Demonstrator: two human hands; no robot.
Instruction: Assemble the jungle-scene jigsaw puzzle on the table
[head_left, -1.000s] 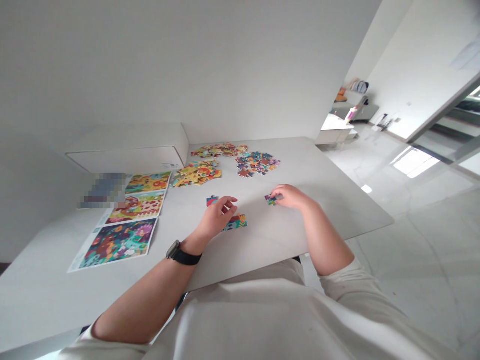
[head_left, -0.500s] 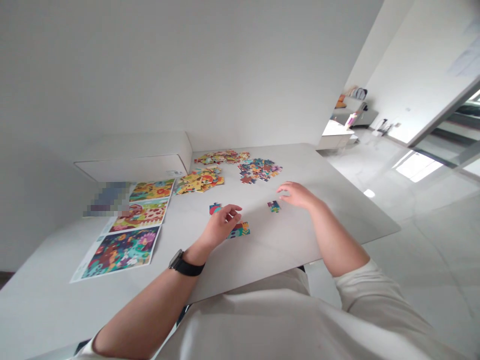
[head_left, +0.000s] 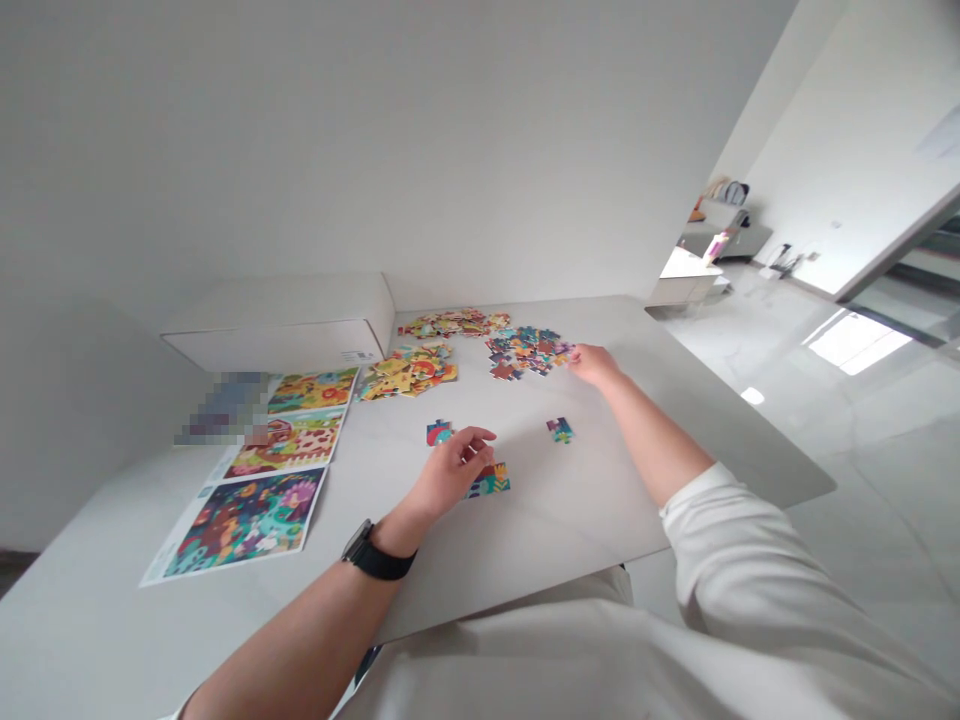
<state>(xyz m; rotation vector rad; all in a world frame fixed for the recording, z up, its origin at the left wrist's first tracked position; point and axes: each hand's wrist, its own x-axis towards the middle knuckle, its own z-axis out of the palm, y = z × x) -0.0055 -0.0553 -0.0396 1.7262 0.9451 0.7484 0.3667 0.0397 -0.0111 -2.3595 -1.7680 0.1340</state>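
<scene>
Puzzle pieces [head_left: 527, 350] lie by right hand [head_left: 595, 364], grip unclear; left hand [head_left: 450, 472] open; label [head_left: 358, 356] blurred.

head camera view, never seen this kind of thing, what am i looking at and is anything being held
There is no machine: these are a person's own hands, filmed by one camera on their head, looking forward and down. On the table are three piles of puzzle pieces, a few pieces nearer the person, printed pictures and a white box. The right hand is at the bluish pile; I cannot tell if it grips a piece. The left hand holds nothing visible.
</scene>
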